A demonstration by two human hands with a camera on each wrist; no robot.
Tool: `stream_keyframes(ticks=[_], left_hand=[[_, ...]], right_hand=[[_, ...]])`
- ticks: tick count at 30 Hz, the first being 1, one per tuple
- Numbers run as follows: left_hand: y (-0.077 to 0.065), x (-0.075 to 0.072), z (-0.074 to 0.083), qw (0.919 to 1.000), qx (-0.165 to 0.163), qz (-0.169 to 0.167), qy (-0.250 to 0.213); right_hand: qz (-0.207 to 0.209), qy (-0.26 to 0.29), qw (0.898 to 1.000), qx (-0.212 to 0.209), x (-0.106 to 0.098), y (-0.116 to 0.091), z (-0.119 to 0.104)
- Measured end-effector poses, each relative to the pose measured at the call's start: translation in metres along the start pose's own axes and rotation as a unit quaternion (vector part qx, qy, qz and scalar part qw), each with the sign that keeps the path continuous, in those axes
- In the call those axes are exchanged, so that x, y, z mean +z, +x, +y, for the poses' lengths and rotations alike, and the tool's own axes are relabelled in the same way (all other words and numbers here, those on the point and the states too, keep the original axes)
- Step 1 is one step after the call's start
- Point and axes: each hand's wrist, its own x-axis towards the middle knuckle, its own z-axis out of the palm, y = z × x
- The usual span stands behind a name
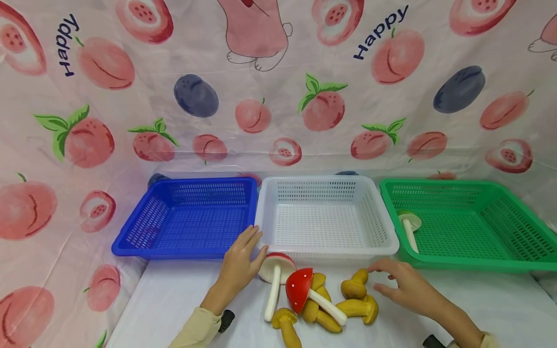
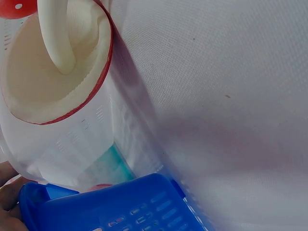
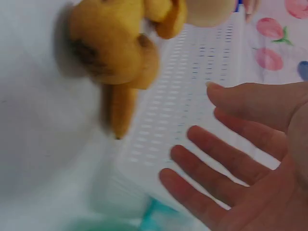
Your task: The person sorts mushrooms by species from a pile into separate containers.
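Note:
In the head view my left hand (image 1: 239, 261) is at the front where the blue basket (image 1: 174, 253) meets the white basket (image 1: 322, 251), fingers extended and holding nothing. Beside it a red-capped toy mushroom (image 1: 273, 295) lies with its pale underside up. A second red spotted mushroom (image 1: 300, 290) rests across several yellow-brown mushrooms (image 1: 326, 321). My right hand (image 1: 404, 285) hovers just right of a short brown mushroom (image 1: 354, 287), apart from it. In the right wrist view its fingers (image 3: 207, 163) are spread with nothing between them.
The green basket (image 1: 470, 263) at the right holds one pale-stemmed mushroom (image 1: 410, 232). All three baskets stand side by side along the back of the white table (image 1: 174, 295). Behind them hangs a fruit-patterned cloth (image 1: 261, 87).

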Motion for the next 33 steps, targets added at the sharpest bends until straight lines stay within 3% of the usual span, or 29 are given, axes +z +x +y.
stream_keyframes(ticks=[8,17,26,33], left_hand=[[-0.002,0.000,0.001,1.0000,-0.004,-0.007,-0.004],[-0.002,0.002,0.000,1.0000,-0.003,-0.008,0.001],[-0.002,0.003,-0.002,1.0000,0.005,-0.001,0.008],[-0.001,0.001,-0.001,0.9999,0.006,0.002,0.015]], right_hand=[[0.017,0.011,1.000,-0.023,0.025,0.005,0.021],[-0.001,0.022,0.999,-0.028,0.046,0.016,0.036],[-0.009,-0.010,0.999,-0.031,0.052,0.024,0.037],[-0.013,-0.003,0.999,-0.031,0.050,0.025,0.036]])
